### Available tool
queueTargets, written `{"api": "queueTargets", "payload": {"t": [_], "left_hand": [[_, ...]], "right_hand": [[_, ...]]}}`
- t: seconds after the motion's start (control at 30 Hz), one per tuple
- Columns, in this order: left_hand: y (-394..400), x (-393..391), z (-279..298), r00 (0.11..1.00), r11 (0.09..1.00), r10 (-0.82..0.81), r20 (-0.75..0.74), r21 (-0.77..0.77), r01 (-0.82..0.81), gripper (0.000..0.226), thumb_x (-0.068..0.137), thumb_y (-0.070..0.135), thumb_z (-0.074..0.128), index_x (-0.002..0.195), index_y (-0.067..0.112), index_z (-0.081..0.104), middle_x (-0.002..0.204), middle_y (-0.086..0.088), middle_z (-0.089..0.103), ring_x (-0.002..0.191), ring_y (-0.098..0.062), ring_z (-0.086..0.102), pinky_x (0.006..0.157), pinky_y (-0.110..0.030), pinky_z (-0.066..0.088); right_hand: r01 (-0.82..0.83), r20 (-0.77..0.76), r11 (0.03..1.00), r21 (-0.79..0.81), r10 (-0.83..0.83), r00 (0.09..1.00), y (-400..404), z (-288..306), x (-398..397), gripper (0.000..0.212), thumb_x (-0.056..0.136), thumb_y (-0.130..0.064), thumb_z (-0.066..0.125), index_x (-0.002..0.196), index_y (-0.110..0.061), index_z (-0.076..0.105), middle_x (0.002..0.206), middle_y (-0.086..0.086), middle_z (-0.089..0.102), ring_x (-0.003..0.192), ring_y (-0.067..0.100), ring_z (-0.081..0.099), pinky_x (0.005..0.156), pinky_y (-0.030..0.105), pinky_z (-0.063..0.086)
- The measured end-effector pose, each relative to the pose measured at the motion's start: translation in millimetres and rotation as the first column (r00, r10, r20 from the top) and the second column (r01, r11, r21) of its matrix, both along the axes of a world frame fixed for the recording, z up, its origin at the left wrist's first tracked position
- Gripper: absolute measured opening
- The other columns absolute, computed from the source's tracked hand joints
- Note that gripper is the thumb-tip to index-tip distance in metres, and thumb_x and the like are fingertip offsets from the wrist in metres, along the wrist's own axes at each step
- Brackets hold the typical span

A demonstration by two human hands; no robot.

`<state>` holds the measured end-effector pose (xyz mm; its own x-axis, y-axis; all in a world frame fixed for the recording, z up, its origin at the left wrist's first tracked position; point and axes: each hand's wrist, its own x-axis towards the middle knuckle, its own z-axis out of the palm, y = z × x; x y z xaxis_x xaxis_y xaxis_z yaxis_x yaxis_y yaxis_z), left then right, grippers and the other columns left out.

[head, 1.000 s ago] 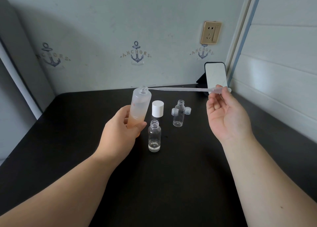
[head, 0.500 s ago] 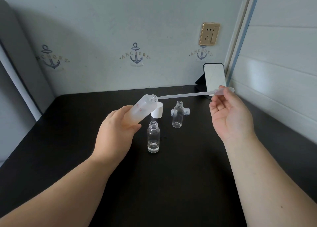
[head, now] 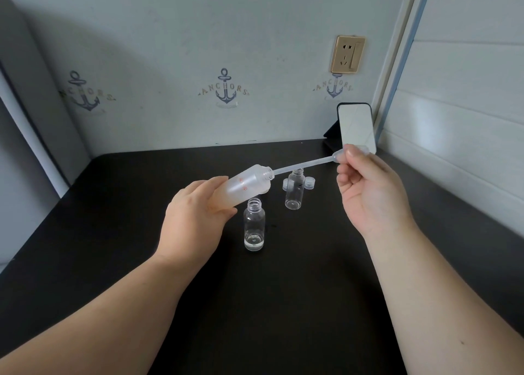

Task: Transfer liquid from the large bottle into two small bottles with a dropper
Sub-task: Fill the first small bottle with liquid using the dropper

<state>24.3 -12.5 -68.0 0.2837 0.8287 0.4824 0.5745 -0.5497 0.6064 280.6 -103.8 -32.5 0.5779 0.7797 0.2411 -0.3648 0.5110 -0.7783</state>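
We're at draw step: left hand (head: 195, 221) fingers wrapped round tilted big bottle (head: 243, 186); right hand (head: 368, 187) fingertips pinching dropper (head: 303, 165) bulb, tip inside neck. Next, probably: release squeeze, carry to small bottle (head: 254, 224).

Tilted lg bottle (head: 246, 186); dropper (head: 306, 164) inside

Frosted plastic bottle (head: 246, 184); matt black table (head: 283, 303).

Two bare forearms enter from bottom edge of frame, one on each side. No sleeves, watch, rings or bracelets visible on either. Left hand (head: 195, 218) and right hand (head: 371, 193) both ungloved, nails short and unpainted where seen. Small dark mole on right forearm near lower right corner. Rest of person out of view.
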Motion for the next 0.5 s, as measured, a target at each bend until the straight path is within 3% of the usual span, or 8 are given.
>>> {"api": "queueTargets", "payload": {"t": [0.33,0.5], "left_hand": [[1,5,-4,0.999,0.998,-0.011,-0.030,0.064,0.013,0.055,0.080,0.019,0.081,0.131,0.028,0.064,0.120,0.007,0.065,0.111,-0.022,0.058,0.099,-0.045,0.046],[1,4,-5,1.000,0.998,-0.008,-0.029,0.063,0.010,0.055,0.080,0.020,0.081,0.131,0.029,0.064,0.121,0.008,0.065,0.111,-0.022,0.057,0.099,-0.044,0.046]], "right_hand": [[-0.071,0.238,0.995,-0.076,0.087,0.967,5,-6,-24,0.010,0.089,-0.012,0.073,0.088,-0.016,0.082,0.086,0.008,0.077,0.071,0.015,0.071,0.067,0.022,0.056],[-0.124,0.209,0.989,-0.082,0.139,0.968,7,-9,-28,0.012,0.082,-0.018,0.073,0.091,-0.014,0.081,0.089,0.010,0.077,0.075,0.018,0.071,0.070,0.024,0.056]]}}
